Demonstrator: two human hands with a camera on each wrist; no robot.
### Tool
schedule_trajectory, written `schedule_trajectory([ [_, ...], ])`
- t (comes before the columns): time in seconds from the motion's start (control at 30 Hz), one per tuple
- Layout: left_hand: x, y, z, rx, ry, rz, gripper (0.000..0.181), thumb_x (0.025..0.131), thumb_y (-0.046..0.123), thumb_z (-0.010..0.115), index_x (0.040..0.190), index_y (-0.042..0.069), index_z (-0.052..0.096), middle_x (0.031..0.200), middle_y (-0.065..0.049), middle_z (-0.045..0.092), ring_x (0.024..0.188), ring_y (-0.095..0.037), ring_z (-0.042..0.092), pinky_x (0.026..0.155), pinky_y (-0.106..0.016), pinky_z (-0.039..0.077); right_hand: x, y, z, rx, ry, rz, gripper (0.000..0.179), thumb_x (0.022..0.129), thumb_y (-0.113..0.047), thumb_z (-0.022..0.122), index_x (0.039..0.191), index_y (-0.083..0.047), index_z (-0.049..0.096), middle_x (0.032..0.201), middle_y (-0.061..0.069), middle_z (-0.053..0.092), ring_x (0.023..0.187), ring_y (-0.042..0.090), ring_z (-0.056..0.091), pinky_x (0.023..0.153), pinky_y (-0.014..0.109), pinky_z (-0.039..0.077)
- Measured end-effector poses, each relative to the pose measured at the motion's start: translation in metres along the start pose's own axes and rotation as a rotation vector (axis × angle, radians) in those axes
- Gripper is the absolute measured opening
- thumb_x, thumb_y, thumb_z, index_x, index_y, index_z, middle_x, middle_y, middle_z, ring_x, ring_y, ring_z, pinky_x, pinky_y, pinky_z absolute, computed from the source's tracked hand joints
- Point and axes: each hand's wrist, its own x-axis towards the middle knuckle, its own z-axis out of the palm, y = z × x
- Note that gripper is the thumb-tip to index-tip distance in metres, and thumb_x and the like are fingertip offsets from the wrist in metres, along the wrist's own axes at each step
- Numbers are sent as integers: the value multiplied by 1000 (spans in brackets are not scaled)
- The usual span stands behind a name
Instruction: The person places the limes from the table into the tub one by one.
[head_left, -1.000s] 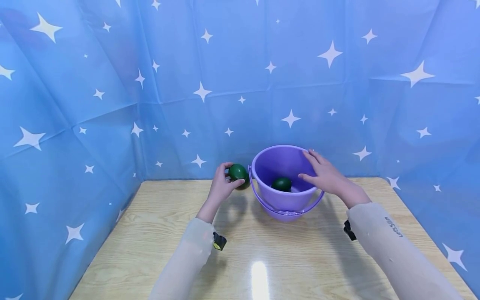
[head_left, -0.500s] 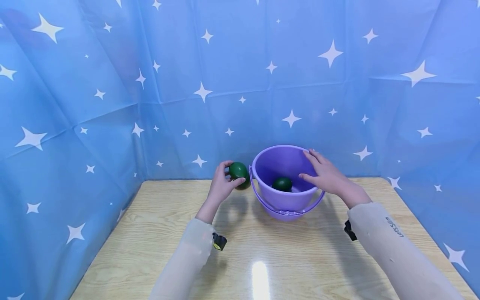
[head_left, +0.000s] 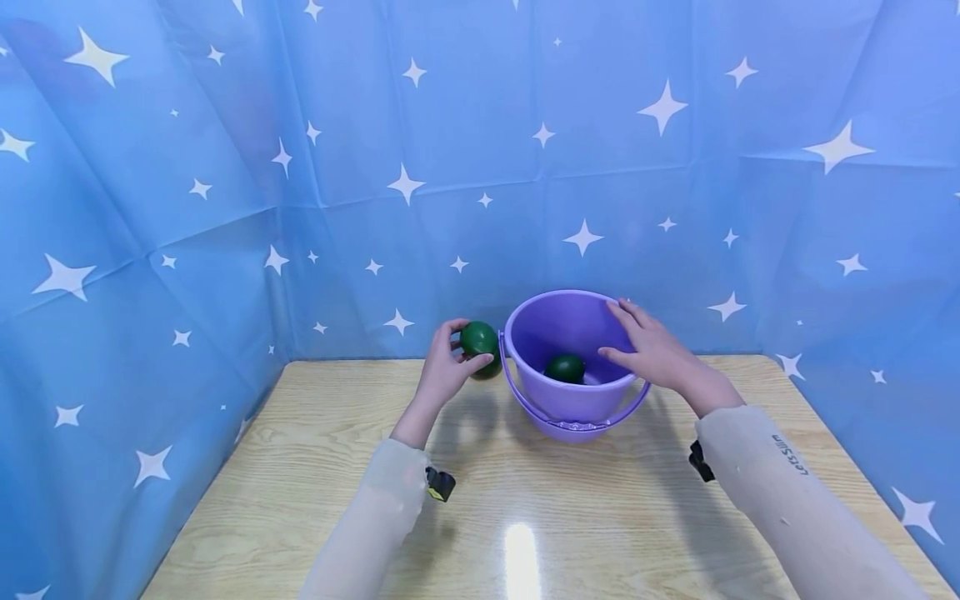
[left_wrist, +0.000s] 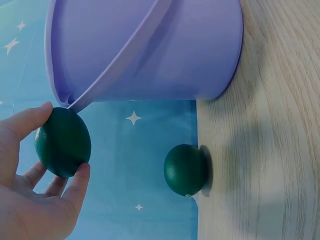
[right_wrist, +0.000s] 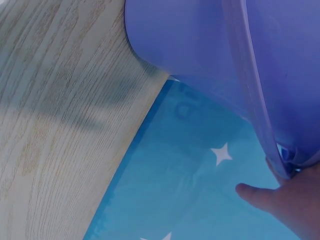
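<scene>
A dark green, egg-shaped fruit point(left_wrist: 63, 142) is pinched in my left hand point(head_left: 441, 371), thumb on one side and fingertips on the other. The hand holds it up just left of the purple bucket point(head_left: 558, 404), close to the rim and handle. A similar green fruit point(left_wrist: 185, 170) rests on the table below; in the head view it is mostly hidden behind the held one. Another green fruit point(head_left: 565, 368) lies inside the bucket. My right hand point(head_left: 654, 350) rests over the bucket's right rim with fingers spread, beside the handle joint in the right wrist view.
The bucket's handle point(head_left: 555, 421) hangs down across its near side. A light wooden table point(head_left: 322, 500) carries everything, with a blue star-patterned curtain point(head_left: 465, 125) behind its back edge and at both sides.
My left hand and the fruit in it have risen slightly and shifted a little to the right. The right hand and the bucket look unmoved.
</scene>
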Motion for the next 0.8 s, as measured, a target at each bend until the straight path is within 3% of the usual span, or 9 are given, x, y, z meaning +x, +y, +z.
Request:
schedule_trajectory([
  [0.43,-2,2,-2,-41,-4,23,70,86,15,79,144,6,41,148,-18,39,132,-41,50,107,-51,49,1,1,0,-3,6,-9,84,98,-48,55,160,-9,13,165,25,8,148,56,11,114,76,18],
  [0.67,-4,9,-2,-42,-22,11,72,87,7,76,147,-1,36,151,-25,34,134,-46,46,108,-54,48,0,1,0,-3,4,-7,84,98,-47,55,160,-9,13,165,26,8,148,57,10,114,76,18],
  [0.8,-3,5,-1,-49,-9,24,72,87,9,77,146,2,38,151,-22,36,134,-45,47,108,-53,48,-1,0,0,0,3,-7,84,99,-47,55,160,-8,13,165,26,8,148,56,10,114,76,18],
])
